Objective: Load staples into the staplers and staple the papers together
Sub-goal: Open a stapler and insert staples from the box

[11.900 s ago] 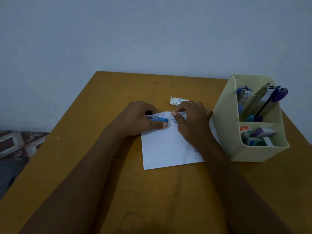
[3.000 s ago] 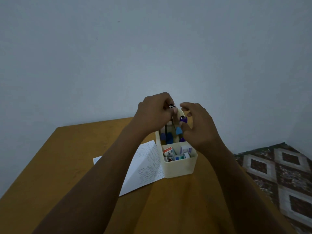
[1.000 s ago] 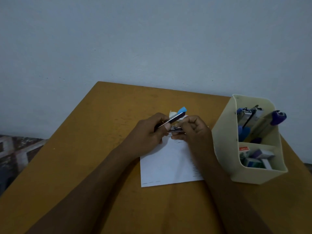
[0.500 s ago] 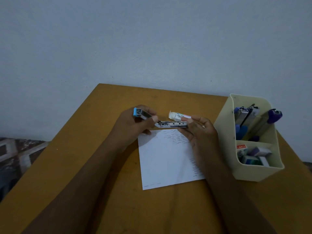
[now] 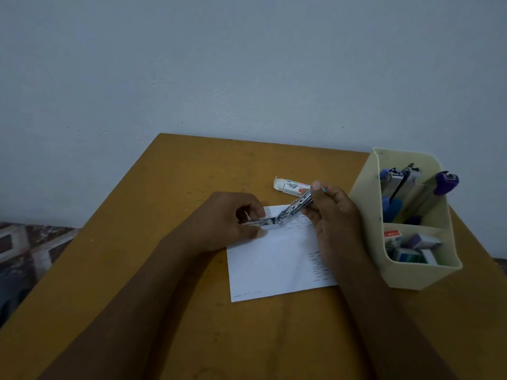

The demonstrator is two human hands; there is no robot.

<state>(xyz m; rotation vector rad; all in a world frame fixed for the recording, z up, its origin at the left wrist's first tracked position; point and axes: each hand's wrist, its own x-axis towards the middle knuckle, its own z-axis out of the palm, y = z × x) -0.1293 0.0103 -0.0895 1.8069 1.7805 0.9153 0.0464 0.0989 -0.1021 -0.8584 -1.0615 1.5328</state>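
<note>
view: head camera, looking down at both hands
left hand: the left hand [image 5: 230,219] is curling its fingers and thumb round one metal arm of the stapler, gripping it low over the top left corner of the papers
right hand: the right hand [image 5: 336,215] is pinching the other arm of the stapler between the thumb and curled fingers, thumb tip pointing up; a sliver of blue is showing beside the thumb
stapler: the stapler [image 5: 297,206] is hanging between both hands, swung wide open at the hinge in a shallow V; its left arm is lying near flat and its right arm is tilting up toward the staple box; staples inside, cannot tell
papers: the papers [image 5: 274,259] are lying flat on the table [image 5: 164,215], white with printed lines at the top and right edge; the right forearm is crossing the right edge; sheet count, cannot tell
staple box: the staple box [image 5: 290,185] is lying on its side on the table just beyond the stapler, left end flap standing open
organizer: the cream organizer [image 5: 411,277] is standing right of the papers, showing two compartments
back compartment: it is holding tilted staplers, a blue stapler [image 5: 388,178] at left and a purple stapler [image 5: 445,182] at right
front compartment: it is holding small boxes, a red-and-white box [image 5: 391,233] at left, a purple-and-white box [image 5: 422,240] beside it, and a green box [image 5: 407,255] lower down
</note>
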